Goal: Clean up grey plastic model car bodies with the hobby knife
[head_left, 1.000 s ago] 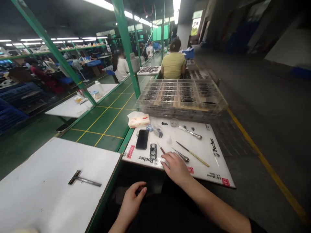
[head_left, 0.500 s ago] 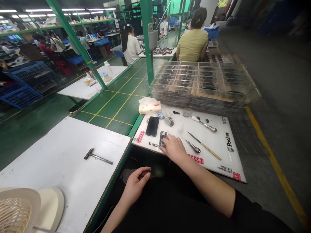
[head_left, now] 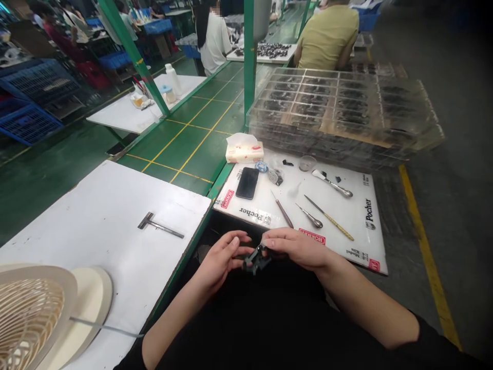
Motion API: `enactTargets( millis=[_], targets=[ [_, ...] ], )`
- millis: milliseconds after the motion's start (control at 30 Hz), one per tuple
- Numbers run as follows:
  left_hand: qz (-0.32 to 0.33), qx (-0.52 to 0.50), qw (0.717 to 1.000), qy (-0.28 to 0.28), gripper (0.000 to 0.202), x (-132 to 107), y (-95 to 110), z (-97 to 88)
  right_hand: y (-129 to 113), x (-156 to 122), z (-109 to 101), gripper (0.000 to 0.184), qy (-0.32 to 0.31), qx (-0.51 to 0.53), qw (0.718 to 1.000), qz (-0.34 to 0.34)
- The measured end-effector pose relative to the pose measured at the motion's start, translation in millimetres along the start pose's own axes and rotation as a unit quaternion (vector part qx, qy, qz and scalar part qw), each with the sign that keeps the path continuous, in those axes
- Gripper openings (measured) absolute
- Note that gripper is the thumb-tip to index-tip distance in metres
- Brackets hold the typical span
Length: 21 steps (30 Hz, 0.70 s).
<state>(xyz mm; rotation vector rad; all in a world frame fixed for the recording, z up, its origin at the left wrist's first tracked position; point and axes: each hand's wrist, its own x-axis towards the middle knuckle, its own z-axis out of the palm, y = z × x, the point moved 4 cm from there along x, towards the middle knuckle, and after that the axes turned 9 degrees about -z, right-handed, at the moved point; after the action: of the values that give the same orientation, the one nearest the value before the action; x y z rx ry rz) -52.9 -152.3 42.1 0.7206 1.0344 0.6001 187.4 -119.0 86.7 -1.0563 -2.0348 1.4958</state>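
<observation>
Holding one small dark model part between both hands, I pinch it with the fingertips of my left hand and my right hand. It sits over my lap, just short of the near edge of the white printed board. On that board I count four slim tools: a thin pick, a short metal-tipped tool, a long yellow-handled one and a spoon-like steel tool. One black phone lies near the board's left edge, with one tissue pack beyond it. A stack of clear trays walls off the far side. To my left, one T-shaped metal tool lies on a second white board with bare surface all round it, and one fan crowds its near corner.
</observation>
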Motion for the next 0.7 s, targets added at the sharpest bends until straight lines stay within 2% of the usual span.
enactTargets(
  millis=[67,100,167,367,533,700],
  targets=[
    [-0.08,-0.07,0.985,-0.134,0.053,-4,-2,17.0,-10,-8,6,0.073,-0.014,0.053,0.998,-0.012],
    [-0.112,-0.089,0.973,-0.181,0.053,-7,-4,23.7,-12,-11,6,0.073,-0.01,0.068,0.998,-0.015],
    [-0.14,-0.103,0.96,-0.221,0.054,-13,-6,31.6,-15,-13,5,0.071,0.008,0.083,0.996,-0.023],
    [-0.112,-0.165,0.956,-0.215,0.047,-18,-10,41.8,-16,-8,1,0.06,0.073,0.098,0.99,-0.065],
    [-0.09,-0.22,0.948,-0.213,0.054,-12,-12,44.4,-19,-1,8,0.042,0.154,0.087,0.979,-0.095],
    [-0.083,-0.23,0.95,-0.194,0.054,-11,-16,41.9,-17,1,13,0.028,0.159,0.129,0.976,-0.074]
  ],
)
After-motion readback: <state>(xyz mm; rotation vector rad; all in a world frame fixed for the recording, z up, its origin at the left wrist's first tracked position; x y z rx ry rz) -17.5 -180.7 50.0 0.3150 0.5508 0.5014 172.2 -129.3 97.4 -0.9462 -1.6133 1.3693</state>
